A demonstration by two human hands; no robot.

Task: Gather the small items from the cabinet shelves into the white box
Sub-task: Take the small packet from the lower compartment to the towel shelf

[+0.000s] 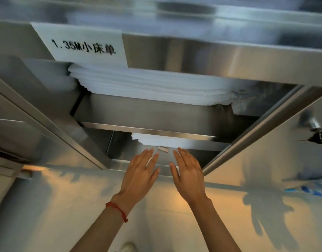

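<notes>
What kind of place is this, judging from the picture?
Probably a linen store, perhaps in a hotel or hospital: a stainless steel cabinet holds folded white sheets, and a paper label naming a bedsheet size is stuck above them.

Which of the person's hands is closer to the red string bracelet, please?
Left. The red string bracelet sits on the left hand's own wrist; the right hand is off to its right, apart.

Cabinet [193,57] was bare brushed silver steel, with warm orange-yellow glare on the lower panel. Label [83,44] was white with black print. Upper stack of linen [149,86] was plain white, as was the lower stack [162,141]. Small item [163,149] at the shelf edge looked pale pink-beige. String bracelet [117,210] on the left wrist was red. Key [318,137] in the door lock was black-headed.
</notes>
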